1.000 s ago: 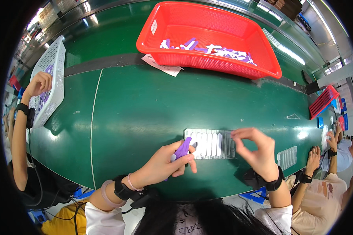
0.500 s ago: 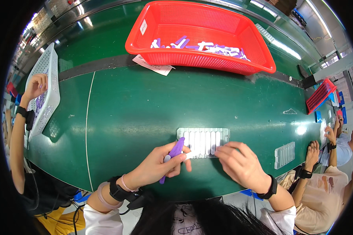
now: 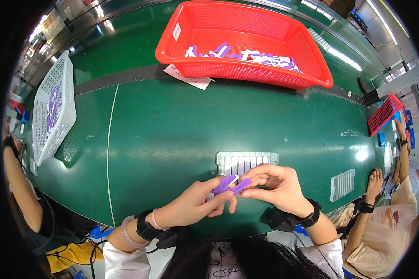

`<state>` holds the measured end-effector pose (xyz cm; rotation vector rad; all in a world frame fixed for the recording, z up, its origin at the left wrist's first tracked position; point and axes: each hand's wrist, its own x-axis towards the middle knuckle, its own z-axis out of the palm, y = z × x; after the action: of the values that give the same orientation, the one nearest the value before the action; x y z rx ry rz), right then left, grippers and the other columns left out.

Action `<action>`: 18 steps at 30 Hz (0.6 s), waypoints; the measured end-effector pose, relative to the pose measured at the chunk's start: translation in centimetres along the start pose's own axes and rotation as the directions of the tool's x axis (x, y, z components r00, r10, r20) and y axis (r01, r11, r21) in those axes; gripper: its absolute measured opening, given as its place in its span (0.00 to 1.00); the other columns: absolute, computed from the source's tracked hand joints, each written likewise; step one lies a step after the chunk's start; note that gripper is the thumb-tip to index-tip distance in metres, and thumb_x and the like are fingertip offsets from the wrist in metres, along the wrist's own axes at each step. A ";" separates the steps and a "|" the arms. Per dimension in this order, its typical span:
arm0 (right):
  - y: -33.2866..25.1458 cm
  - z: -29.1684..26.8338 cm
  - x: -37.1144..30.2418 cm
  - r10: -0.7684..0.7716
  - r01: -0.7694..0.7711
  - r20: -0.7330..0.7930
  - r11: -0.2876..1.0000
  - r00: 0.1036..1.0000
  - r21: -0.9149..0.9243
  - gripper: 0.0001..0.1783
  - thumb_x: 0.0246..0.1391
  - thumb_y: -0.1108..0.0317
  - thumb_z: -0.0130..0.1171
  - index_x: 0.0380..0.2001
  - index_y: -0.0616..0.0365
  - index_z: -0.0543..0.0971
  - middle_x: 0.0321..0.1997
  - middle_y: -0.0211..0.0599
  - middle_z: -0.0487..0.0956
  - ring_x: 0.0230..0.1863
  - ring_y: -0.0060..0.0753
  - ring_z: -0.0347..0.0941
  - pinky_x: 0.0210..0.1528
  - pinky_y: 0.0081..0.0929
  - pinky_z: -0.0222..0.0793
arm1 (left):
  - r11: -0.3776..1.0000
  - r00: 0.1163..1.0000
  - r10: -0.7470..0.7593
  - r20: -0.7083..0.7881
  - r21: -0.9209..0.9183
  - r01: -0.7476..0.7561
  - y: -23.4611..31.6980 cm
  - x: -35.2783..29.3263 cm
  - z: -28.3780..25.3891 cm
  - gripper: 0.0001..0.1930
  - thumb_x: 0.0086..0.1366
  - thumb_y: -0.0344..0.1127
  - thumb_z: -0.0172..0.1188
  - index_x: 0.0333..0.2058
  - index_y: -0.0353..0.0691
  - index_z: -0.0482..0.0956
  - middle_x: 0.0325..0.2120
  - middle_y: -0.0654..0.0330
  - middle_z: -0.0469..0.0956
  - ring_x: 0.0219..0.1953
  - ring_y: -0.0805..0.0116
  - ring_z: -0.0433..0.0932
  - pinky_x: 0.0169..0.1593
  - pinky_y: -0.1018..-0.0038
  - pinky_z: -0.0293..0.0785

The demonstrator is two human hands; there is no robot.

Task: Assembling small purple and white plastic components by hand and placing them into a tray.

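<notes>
In front of my body, my left hand [image 3: 198, 200] is closed on a small bunch of flat, round-ended purple and white strips [image 3: 226, 184]. From the right, my right hand [image 3: 279, 186] pinches the end of one purple strip [image 3: 241, 186] sticking out of that bunch. Just beyond both hands lies a clear slotted plastic tray [image 3: 273, 158], its near part hidden by my fingers. Several white strips [image 3: 247, 162] sit side by side in its slots.
A large red basket [image 3: 246, 76] with purple and white strips stands at the far side. Left is a white basket [image 3: 63, 125] of purple strips. Another clear tray [image 3: 342, 185] lies right, near a co-worker's hand [image 3: 374, 182]. Other people sit at both sides.
My right hand has left the tray and come toward my left hand, where it now pinches a purple strip. The co-worker's hand at the white basket has drawn away.
</notes>
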<state>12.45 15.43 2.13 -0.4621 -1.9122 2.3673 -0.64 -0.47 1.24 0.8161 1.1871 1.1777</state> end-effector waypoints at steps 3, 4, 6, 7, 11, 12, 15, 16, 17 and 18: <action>0.3 -0.2 0.1 -0.013 0.011 0.071 1.000 0.997 0.027 0.16 0.44 0.80 0.58 0.40 0.68 0.73 0.37 0.38 0.75 0.40 0.25 0.72 0.43 0.22 0.70 | 1.000 0.999 0.017 -0.031 0.001 -0.017 -0.1 0.0 -0.2 0.13 0.66 0.35 0.42 0.44 0.34 0.64 0.22 0.63 0.72 0.16 0.79 0.63 0.21 0.81 0.61; 0.3 -0.2 0.1 -0.001 -0.003 0.069 0.998 0.998 0.063 0.16 0.44 0.80 0.58 0.40 0.68 0.73 0.37 0.39 0.75 0.40 0.27 0.72 0.44 0.23 0.70 | 1.000 0.999 0.018 -0.033 0.001 -0.018 -0.1 0.0 -0.2 0.13 0.66 0.35 0.42 0.44 0.34 0.64 0.22 0.63 0.72 0.16 0.79 0.63 0.21 0.81 0.61; 0.5 -0.2 0.2 0.010 -0.017 0.071 0.995 0.997 0.100 0.16 0.45 0.81 0.57 0.40 0.68 0.73 0.37 0.39 0.75 0.40 0.28 0.72 0.44 0.24 0.70 | 1.000 0.999 0.025 -0.028 0.000 -0.025 -0.1 0.1 -0.2 0.11 0.65 0.35 0.42 0.41 0.33 0.65 0.22 0.62 0.72 0.16 0.78 0.63 0.21 0.81 0.61; 0.6 -0.2 0.2 0.019 -0.027 0.072 0.993 0.997 0.113 0.16 0.45 0.81 0.57 0.40 0.68 0.73 0.38 0.40 0.75 0.41 0.29 0.72 0.45 0.25 0.70 | 1.000 0.999 0.025 -0.031 0.000 -0.025 -0.2 0.1 -0.2 0.11 0.65 0.35 0.42 0.41 0.33 0.65 0.22 0.62 0.72 0.16 0.78 0.63 0.21 0.81 0.61; 0.5 -0.5 0.4 0.040 -0.058 0.119 0.986 0.992 0.154 0.14 0.46 0.81 0.56 0.39 0.68 0.73 0.38 0.41 0.75 0.43 0.30 0.72 0.46 0.26 0.70 | 0.999 0.998 0.028 -0.057 0.021 -0.027 -0.4 -0.1 -0.1 0.10 0.65 0.35 0.43 0.39 0.33 0.65 0.22 0.62 0.72 0.16 0.79 0.63 0.21 0.82 0.61; 0.5 -0.4 0.4 0.037 -0.055 0.118 0.986 0.992 0.156 0.14 0.46 0.81 0.56 0.39 0.68 0.73 0.38 0.41 0.75 0.43 0.30 0.72 0.46 0.26 0.70 | 0.999 0.998 0.030 -0.057 0.025 -0.029 -0.4 -0.1 -0.1 0.10 0.65 0.35 0.43 0.39 0.33 0.65 0.23 0.62 0.72 0.16 0.79 0.63 0.21 0.82 0.60; 0.5 -0.3 0.4 0.022 -0.048 0.118 0.974 0.993 0.221 0.12 0.46 0.81 0.56 0.38 0.69 0.73 0.38 0.41 0.75 0.42 0.30 0.72 0.45 0.26 0.70 | 0.989 0.998 -0.047 0.045 -0.141 0.052 0.3 0.2 -0.2 0.10 0.65 0.35 0.43 0.40 0.34 0.64 0.24 0.61 0.72 0.15 0.80 0.61 0.20 0.83 0.59; 0.6 -0.5 0.4 0.009 -0.031 0.131 0.987 0.991 0.160 0.11 0.46 0.81 0.56 0.37 0.68 0.73 0.37 0.41 0.75 0.41 0.29 0.72 0.43 0.26 0.70 | 0.989 0.998 -0.049 0.046 -0.134 0.054 0.2 0.2 -0.2 0.10 0.65 0.35 0.43 0.40 0.34 0.64 0.24 0.61 0.72 0.15 0.80 0.61 0.20 0.83 0.59; 0.6 -0.8 0.4 -0.002 -0.012 0.144 0.995 0.990 0.098 0.11 0.46 0.81 0.56 0.36 0.68 0.73 0.36 0.41 0.75 0.39 0.29 0.73 0.41 0.25 0.71 | 0.982 0.996 -0.050 0.074 -0.179 0.063 -0.1 0.3 -0.1 0.10 0.65 0.34 0.43 0.41 0.35 0.64 0.24 0.60 0.73 0.15 0.81 0.60 0.19 0.84 0.57; 0.1 -1.0 0.4 0.049 -0.058 0.083 0.993 0.995 0.099 0.09 0.45 0.81 0.56 0.34 0.68 0.74 0.32 0.41 0.76 0.33 0.28 0.74 0.36 0.23 0.72 | 0.972 0.994 -0.052 0.098 -0.224 0.073 -0.2 0.2 -0.1 0.10 0.65 0.34 0.43 0.42 0.36 0.64 0.24 0.59 0.73 0.14 0.83 0.58 0.18 0.85 0.55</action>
<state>12.33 16.46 1.81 -0.4214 -1.8219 2.5404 -0.73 -0.35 0.95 0.6474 0.9747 1.1868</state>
